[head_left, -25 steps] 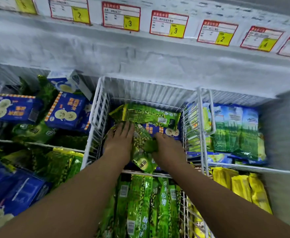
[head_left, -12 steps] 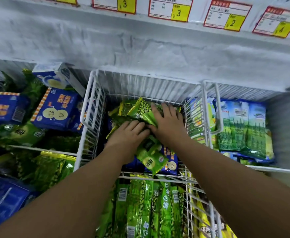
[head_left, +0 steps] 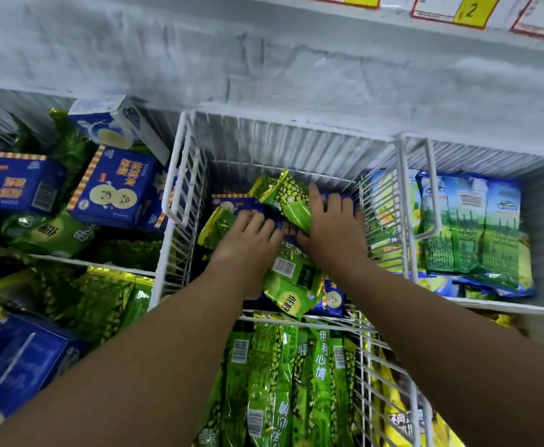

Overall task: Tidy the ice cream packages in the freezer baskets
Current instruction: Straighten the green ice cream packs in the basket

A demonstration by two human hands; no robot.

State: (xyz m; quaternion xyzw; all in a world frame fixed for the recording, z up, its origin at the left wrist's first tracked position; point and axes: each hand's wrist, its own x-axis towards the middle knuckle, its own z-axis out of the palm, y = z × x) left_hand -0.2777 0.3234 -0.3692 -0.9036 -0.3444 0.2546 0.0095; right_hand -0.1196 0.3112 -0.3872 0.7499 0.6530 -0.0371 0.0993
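Right hand (head_left: pixel 332 230) on green pack (head_left: pixel 291 201) | blue boxes (head_left: pixel 116 185) beyond basket wall (head_left: pixel 189 175)

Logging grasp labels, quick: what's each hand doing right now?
Left hand: fingers bent down onto the packets; grip cannot be told.
Right hand: open, straight fingers resting on the packets.

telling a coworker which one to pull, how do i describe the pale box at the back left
Find the white wire basket in the middle. Just left of its far corner, a box is propped up by the frosted back wall. It alone has white sides and sits tilted; the boxes below it are dark blue with orange-striped edges.
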